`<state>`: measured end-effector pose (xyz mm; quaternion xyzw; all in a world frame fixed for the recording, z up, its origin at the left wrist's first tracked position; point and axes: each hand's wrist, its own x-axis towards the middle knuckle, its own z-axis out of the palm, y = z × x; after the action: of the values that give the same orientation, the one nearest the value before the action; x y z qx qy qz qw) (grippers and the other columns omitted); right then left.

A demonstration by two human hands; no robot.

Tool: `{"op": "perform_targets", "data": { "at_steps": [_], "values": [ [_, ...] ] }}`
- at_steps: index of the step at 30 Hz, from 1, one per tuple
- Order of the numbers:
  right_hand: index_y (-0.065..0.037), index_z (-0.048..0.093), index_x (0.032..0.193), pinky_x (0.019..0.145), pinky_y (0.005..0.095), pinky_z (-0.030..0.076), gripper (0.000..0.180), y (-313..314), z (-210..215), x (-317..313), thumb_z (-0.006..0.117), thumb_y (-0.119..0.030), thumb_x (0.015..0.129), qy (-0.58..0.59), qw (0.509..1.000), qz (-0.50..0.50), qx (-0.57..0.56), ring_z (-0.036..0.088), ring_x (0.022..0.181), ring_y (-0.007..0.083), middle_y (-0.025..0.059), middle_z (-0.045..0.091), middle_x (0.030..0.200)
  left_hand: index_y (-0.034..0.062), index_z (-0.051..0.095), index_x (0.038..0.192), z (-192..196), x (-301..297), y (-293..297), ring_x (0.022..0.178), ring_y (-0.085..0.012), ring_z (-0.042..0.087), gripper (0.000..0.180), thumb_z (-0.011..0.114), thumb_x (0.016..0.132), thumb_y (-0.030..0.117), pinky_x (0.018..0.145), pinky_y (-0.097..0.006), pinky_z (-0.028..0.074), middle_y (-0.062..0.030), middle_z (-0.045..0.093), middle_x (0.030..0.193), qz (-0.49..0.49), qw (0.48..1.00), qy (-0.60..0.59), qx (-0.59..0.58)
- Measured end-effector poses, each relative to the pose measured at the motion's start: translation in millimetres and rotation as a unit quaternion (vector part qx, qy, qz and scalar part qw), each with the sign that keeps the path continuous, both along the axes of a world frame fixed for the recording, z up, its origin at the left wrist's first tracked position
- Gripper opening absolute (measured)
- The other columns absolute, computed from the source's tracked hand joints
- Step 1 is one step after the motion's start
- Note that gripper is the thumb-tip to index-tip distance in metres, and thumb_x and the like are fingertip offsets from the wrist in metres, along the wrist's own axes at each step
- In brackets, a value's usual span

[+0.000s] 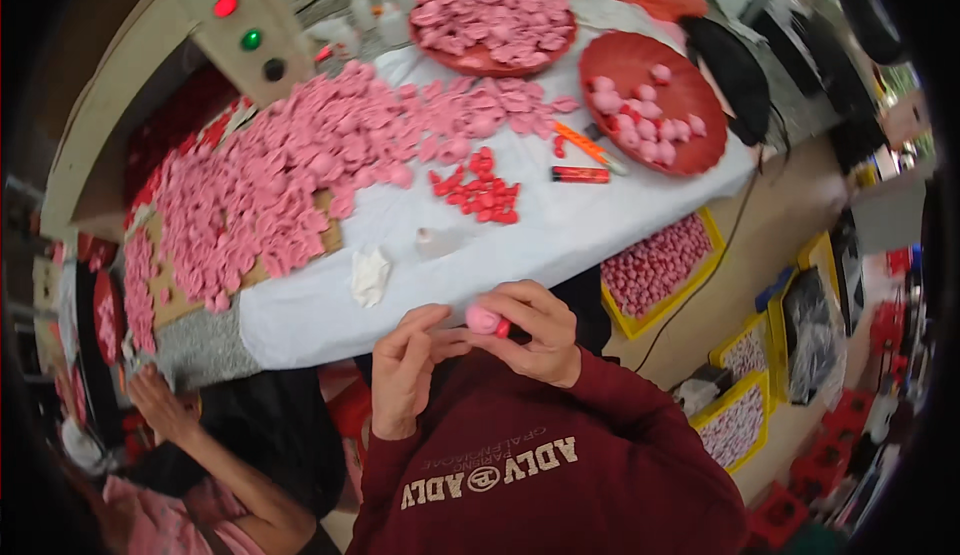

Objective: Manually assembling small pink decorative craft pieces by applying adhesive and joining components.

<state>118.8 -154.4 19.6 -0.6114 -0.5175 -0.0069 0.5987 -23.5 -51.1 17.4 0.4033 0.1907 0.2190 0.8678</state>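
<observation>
Both hands are raised close to the chest, below the edge of the white-covered surface (pixel 560 225). The right hand (pixel 535 330) curls over a pink piece (pixel 484 319), its grip closed on it; the left hand (pixel 408 365), fingers bent, touches it from beside.

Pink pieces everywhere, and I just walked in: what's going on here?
A person in a maroon sweatshirt holds a small pink piece with a red bit between both hands, left hand and right hand, close to the chest. A white-covered table carries a big pink heap, loose red parts and two red trays. Another person's hand shows at lower left.
</observation>
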Motion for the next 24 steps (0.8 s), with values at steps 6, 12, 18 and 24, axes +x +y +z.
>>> {"op": "perform_targets", "data": {
  "at_steps": [6, 12, 18, 24],
  "values": [
    [0.0, 0.041, 0.112, 0.072, 0.0234, 0.043, 0.025, -92, -61, 73, 0.048, -0.01, 0.089, 0.348, 0.868, -0.29, 0.203, 0.049, 0.075, 0.0106, 0.0078, 0.053, 0.094, -0.0073, 0.051, 0.108, -7, 25, -17, 0.085, -0.028, 0.062, 0.03, 0.046, 0.091, 0.016, 0.069, -0.033, 0.053, -0.0176, 0.055, 0.104, -0.052, 0.99, 0.093, 0.088],
    [-0.004, 0.056, 0.098, 0.055, 0.0192, 0.042, 0.017, -165, -258, 160, 0.055, -0.015, 0.085, 0.574, 0.675, -0.423, 0.186, 0.056, 0.074, 0.0078, 0.0016, 0.058, 0.081, -0.0061, 0.052, 0.106, -5, 46, -38, 0.082, -0.0258, 0.062, 0.028, 0.049, 0.09, 0.016, 0.068, -0.032, 0.053, -0.0165, 0.057, 0.101, -0.113, 0.976, 0.131, 0.132],
    [-0.004, 0.061, 0.082, 0.047, 0.0232, 0.039, 0.018, -221, -373, 278, 0.058, -0.021, 0.082, 0.427, 0.657, -0.621, 0.033, 0.05, 0.051, 0.0099, 0.0015, 0.057, 0.064, -0.0052, 0.054, 0.104, -8, 65, -60, 0.082, -0.0257, 0.062, 0.026, 0.05, 0.089, 0.016, 0.068, -0.032, 0.053, -0.0146, 0.059, 0.098, -0.149, 0.958, 0.192, 0.149],
    [0.0, 0.052, 0.081, 0.044, 0.0306, 0.039, 0.035, -155, -309, 390, 0.05, -0.034, 0.086, 0.416, 0.77, -0.478, 0.076, 0.053, 0.048, 0.0221, 0.0081, 0.057, 0.059, -0.0061, 0.055, 0.104, -12, 53, -65, 0.083, -0.0264, 0.062, 0.027, 0.05, 0.089, 0.015, 0.07, -0.034, 0.052, -0.0142, 0.059, 0.098, -0.079, 0.956, 0.247, 0.137]
  ]
}}
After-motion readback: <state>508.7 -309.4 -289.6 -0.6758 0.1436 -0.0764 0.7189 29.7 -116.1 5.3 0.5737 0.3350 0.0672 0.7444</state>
